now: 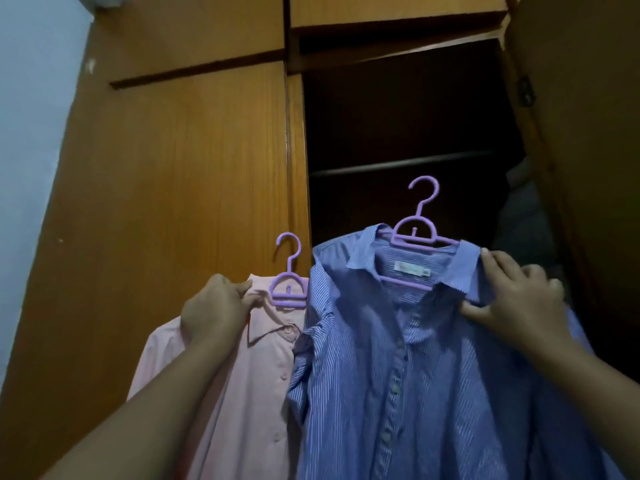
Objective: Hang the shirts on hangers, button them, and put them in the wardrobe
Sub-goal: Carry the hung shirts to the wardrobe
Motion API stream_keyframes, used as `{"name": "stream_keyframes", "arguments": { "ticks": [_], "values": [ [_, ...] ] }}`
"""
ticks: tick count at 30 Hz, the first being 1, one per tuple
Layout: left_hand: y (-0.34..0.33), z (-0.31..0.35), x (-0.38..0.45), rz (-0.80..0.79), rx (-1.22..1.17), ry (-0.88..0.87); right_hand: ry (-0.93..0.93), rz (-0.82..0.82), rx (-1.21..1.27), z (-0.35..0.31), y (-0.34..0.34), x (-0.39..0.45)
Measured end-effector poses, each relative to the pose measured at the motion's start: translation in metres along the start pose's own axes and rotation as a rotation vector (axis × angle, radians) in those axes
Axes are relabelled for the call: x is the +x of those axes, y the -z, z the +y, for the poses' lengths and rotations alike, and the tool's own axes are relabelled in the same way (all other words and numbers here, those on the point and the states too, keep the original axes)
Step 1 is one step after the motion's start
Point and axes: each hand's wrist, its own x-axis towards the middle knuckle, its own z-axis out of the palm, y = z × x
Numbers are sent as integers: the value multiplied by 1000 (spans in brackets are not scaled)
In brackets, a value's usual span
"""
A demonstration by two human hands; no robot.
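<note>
Wardrobe (194, 161): big brown wood box, fills most of the pic. Left door shut. Right side open & dark inside.
Rail (401, 163): thin dark bar across the open part, upper middle-right. No hook on it.
Open door (581, 133): brown, far right edge of the pic.
Wall (31, 116): pale blue, upper left.
Blue shirt (415, 375): striped, lower middle to lower right, in front of the dark opening. Buttons done up down the front, collar open at top.
Pink shirt (249, 375): lower middle-left, partly behind the blue one. Buttoned too.
R hand (519, 303): fingers curled, grasping the blue shirt's collar and shoulder at middle right.
L hand (214, 310): fingers curled, pinching the pink shirt's collar, just left of center.
Blue shirt's hanger (420, 237): purple, hook up, below the rail.
Pink shirt's hanger (289, 289): purple, smaller in the pic, hook up in front of the shut door.
</note>
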Motion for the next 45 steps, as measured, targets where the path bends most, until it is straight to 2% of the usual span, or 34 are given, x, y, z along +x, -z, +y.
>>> {"name": "stream_keyframes", "arguments": {
  "ticks": [4,8,11,17,24,31,38,45],
  "values": [
    [1,0,9,13,-85,12,-25,40,82,19,2,0],
    [6,13,19,20,-125,14,92,77,95,17,3,4],
    [6,18,21,40,-142,42,148,39,49,8,-1,5],
    [1,13,24,53,-174,47,55,-134,14,4,-11,3],
    [-7,10,24,71,-49,-118,-15,-251,0,-10,-8,7],
    [-11,16,20,118,20,-189,-46,-277,52,-16,-8,11],
    [-30,7,33,130,42,-108,-54,-300,40,-16,-8,11],
    [-23,9,33,112,-6,-128,-44,-324,-1,-17,-4,11]
  ]
}}
